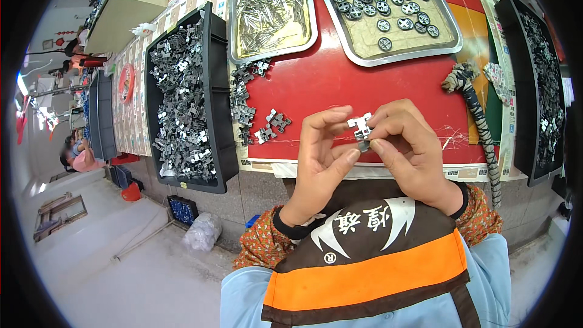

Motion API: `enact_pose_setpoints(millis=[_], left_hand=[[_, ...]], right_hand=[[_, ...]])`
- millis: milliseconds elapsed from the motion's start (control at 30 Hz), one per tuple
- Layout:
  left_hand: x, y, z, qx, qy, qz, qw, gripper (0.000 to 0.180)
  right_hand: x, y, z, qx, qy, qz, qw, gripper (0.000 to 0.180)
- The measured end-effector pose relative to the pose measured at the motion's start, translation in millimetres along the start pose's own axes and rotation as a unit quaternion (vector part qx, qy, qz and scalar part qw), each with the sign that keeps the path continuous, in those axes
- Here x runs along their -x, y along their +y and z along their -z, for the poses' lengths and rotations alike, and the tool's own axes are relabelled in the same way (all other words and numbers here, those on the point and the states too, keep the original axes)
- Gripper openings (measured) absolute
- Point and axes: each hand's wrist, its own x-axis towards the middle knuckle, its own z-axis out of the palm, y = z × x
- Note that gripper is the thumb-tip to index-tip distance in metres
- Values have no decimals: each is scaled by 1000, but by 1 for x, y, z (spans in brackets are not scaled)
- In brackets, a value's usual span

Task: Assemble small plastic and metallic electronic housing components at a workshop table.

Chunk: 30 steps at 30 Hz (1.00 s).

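My right hand point(410, 146) pinches a small silvery metal clip point(360, 126) between thumb and fingers, above the near edge of the red work surface. Just left of that clip is my left hand point(325, 161), its thumb and index finger curved and apart. The left fingertips come close to the clip's lower end; whether they touch it I cannot tell. A small dark grey bit point(364, 145) shows below the clip, by my right thumb. Several similar loose metal clips point(278, 121) lie left of my hands on the red surface point(364, 88).
A black bin point(221, 103) heaped with metal clips stands left; another black bin point(521, 97) stands right. Behind are a metal tray point(313, 33) of thin pins and a tray point(398, 59) of black wheels. A wrapped curved rod point(483, 124) stands near the right edge.
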Motion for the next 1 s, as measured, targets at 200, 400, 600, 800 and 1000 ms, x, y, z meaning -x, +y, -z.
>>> enact_pose_setpoints(millis=[200,400,600,800,1000], left_hand=[[-2,2,0,108,-28,84,990,50],[-6,3,7,148,7,156,977,33],[-6,6,14,170,-13,185,968,33],[-5,6,7,184,-24,192,964,28],[-1,0,22,190,3,197,962,24]], right_hand=[[-4,-4,-2,203,2,136,970,16],[-5,-6,9,156,1,88,984,16],[-1,-12,17,79,-4,-72,994,12],[-4,-3,4,195,-55,28,979,13],[-7,-13,10,238,-46,20,970,11]])
